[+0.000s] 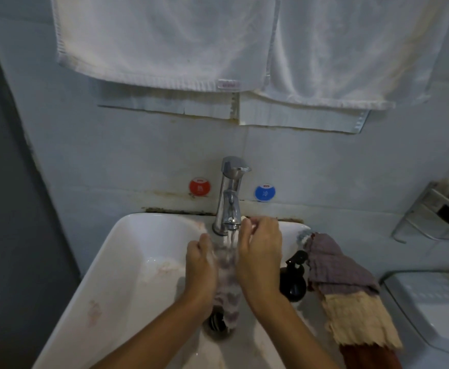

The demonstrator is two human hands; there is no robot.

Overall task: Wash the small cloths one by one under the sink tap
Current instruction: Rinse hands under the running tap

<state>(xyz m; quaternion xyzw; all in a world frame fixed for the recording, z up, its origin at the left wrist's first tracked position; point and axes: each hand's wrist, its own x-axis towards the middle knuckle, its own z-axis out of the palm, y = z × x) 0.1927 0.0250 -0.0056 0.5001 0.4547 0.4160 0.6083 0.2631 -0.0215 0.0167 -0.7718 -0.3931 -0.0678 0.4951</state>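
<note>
Cloth hanging in the tap stream over the sink | left hand and right hand each holding it in a curled grip | spare cloths waiting draped on the right rim | risk: wet tail sagging onto the drain, likely blocking it or slipping free

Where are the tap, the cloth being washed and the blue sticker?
tap (228, 198), head view, on its chrome body.
cloth being washed (227, 283), head view, mid-length between the hands.
blue sticker (265, 193), head view, its centre.
</note>
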